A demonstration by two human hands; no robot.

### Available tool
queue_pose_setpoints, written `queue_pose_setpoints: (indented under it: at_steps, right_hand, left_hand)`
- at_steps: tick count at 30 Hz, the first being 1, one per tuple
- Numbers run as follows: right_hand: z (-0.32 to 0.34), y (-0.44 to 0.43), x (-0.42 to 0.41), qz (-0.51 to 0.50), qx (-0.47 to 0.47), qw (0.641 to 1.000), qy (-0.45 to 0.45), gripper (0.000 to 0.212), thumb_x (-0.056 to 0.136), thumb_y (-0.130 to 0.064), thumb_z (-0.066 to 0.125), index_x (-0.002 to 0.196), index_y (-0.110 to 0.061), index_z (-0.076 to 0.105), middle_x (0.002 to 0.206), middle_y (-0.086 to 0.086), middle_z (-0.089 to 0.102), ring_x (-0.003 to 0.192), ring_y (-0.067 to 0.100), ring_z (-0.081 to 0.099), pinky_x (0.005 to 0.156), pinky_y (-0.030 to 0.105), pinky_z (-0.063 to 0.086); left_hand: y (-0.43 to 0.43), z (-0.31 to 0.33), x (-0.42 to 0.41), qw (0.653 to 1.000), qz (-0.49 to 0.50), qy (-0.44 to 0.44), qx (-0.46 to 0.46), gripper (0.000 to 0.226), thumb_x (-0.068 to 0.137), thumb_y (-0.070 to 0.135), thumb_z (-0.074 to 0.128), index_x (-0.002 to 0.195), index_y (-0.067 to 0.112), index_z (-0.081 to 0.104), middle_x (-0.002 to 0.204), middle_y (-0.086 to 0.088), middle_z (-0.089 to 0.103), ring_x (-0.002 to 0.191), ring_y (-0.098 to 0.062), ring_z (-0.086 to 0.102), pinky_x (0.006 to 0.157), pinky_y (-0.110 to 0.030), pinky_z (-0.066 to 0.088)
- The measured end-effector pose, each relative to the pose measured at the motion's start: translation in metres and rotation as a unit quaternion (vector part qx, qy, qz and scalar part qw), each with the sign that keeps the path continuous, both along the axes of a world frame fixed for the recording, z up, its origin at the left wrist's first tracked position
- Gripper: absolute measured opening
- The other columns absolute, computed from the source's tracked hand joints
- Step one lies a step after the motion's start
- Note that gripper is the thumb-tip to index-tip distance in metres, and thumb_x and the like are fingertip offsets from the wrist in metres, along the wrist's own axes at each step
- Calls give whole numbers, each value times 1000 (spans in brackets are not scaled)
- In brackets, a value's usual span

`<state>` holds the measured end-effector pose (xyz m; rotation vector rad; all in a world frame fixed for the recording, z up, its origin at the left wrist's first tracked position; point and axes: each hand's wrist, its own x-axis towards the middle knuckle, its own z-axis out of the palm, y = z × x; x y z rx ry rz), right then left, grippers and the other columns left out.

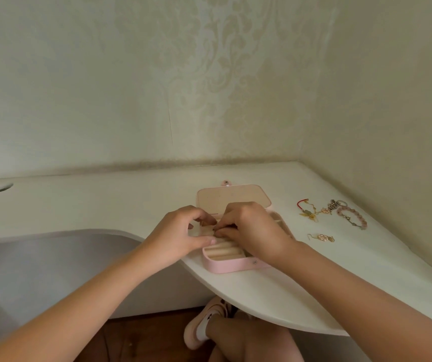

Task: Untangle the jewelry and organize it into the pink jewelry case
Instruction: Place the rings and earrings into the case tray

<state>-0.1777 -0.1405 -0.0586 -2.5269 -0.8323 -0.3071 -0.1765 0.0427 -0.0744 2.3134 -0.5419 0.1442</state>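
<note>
The pink jewelry case [232, 265] lies open on the white desk, its lid [232, 198] flat behind it and cream ring rolls showing at the front. Both hands hover over its middle. My left hand [183, 232] has curled fingers, thumb stretched along the case's left rim. My right hand [249, 226] pinches something small and thin at the ring rolls; what it is cannot be made out. To the right lie a tangle of jewelry [314, 211] with a red cord, a pink bead bracelet [353, 218] and a gold earring [323, 237].
The white desk [105, 205] curves round a cut-out at the front left, with a cable hole [0, 187] at the far left. Wallpapered walls close in behind and on the right. Below the desk edge are my knee and a pink shoe [204, 325].
</note>
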Motion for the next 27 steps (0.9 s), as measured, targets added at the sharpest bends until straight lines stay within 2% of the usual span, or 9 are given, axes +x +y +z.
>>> queue_pose_setpoints:
  at_steps: [3,6,9,12,16,18,20,23,27]
  right_hand:
    - [13,-17,2,-39,59,997,22,15,86,-17,68,98,-12,76,87,6,70,76,14,59,66,13,38]
    - [32,-61,22,-170,83,982,12,17,89,-11,62,102,-9,74,95,6,72,81,12,59,67,8,37]
    - [38,-110,48,-322,-25,946,38,27,93,-3,51,112,-8,69,116,8,67,103,22,62,84,22,44]
    - [24,-155,65,-432,-89,894,83,32,90,5,47,114,-2,66,116,17,65,102,32,63,86,35,52]
    - [9,-186,72,-449,-137,877,103,17,87,6,48,81,-1,63,89,16,65,84,31,61,59,26,43]
    - [6,-191,74,-450,-151,873,109,28,87,5,50,62,-7,47,68,9,53,71,27,54,48,25,32]
    - [4,-193,76,-454,-160,871,100,32,87,6,50,58,-7,43,60,5,44,63,24,49,48,25,31]
    - [2,-191,75,-459,-181,866,84,27,86,6,51,63,-7,48,58,3,42,61,22,47,52,24,34]
    - [4,-187,70,-450,-188,869,76,29,86,-7,63,61,-7,48,56,3,44,57,22,48,50,25,33]
  left_hand:
    - [-2,0,-1,999,-15,-31,16,33,76,26,79,105,34,64,106,22,63,100,12,52,80,-2,35]
    - [-5,-1,-1,997,-45,-51,34,30,80,23,75,109,30,68,106,21,61,97,13,53,81,-1,34]
    - [-9,0,0,994,-65,-67,64,22,86,21,69,108,23,73,104,19,59,95,11,54,86,1,32]
    - [-10,1,4,992,-70,-79,67,18,86,19,68,103,22,75,98,19,60,92,9,56,86,0,35]
    - [-10,1,9,992,-76,-83,57,14,83,16,72,96,21,77,93,23,59,98,5,54,80,-2,37]
    - [-9,0,11,992,-75,-84,55,14,83,16,72,94,21,78,93,22,60,98,5,53,79,-2,37]
    - [-8,-2,11,992,-73,-86,50,14,83,17,73,94,23,78,93,21,61,97,6,53,78,-3,36]
    - [-8,-2,10,993,-66,-79,49,15,83,18,72,95,25,77,93,23,60,96,4,54,77,-4,37]
    - [-9,1,8,995,-60,-66,52,15,85,18,70,96,26,77,96,21,61,92,4,56,77,-4,36]
